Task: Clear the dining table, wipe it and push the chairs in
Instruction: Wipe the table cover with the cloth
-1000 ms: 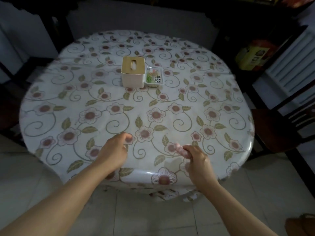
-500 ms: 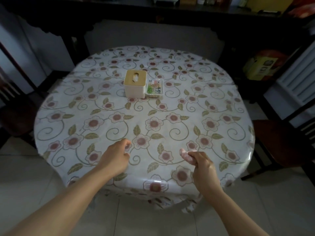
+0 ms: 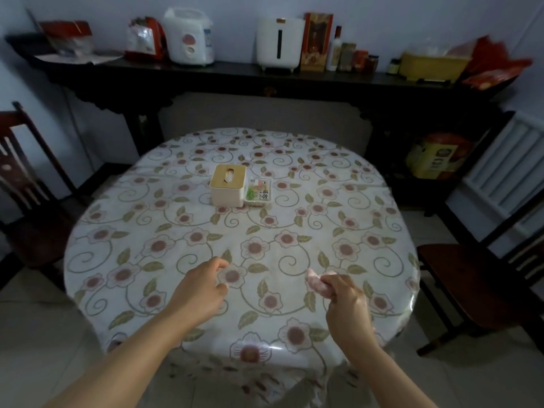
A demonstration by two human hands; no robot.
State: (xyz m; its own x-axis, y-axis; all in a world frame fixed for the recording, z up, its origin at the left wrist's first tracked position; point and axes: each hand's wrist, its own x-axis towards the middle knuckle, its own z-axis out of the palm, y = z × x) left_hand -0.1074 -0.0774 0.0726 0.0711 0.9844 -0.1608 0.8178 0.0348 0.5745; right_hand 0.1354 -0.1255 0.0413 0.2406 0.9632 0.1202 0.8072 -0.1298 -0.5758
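Now pinched in right grip point(image 3: 347, 301): pink cloth wad point(image 3: 316, 282), long axis slanting up-left over bench point(image 3: 265, 231); left grip point(image 3: 203, 287) loosely curled, empty.

Dim room with pale walls point(image 3: 382, 13) and tiled floor point(image 3: 35, 334). Dark console shelf point(image 3: 235, 73) across the top of the frame; white radiator point(image 3: 506, 172) at right.

A small pink wad point(image 3: 316, 282) is pinched in the right hand point(image 3: 347, 307) above the round floral-clothed table point(image 3: 176, 248). The left hand point(image 3: 200, 290) is held loosely curled. A cream tissue box point(image 3: 228, 185) is seen at centre.
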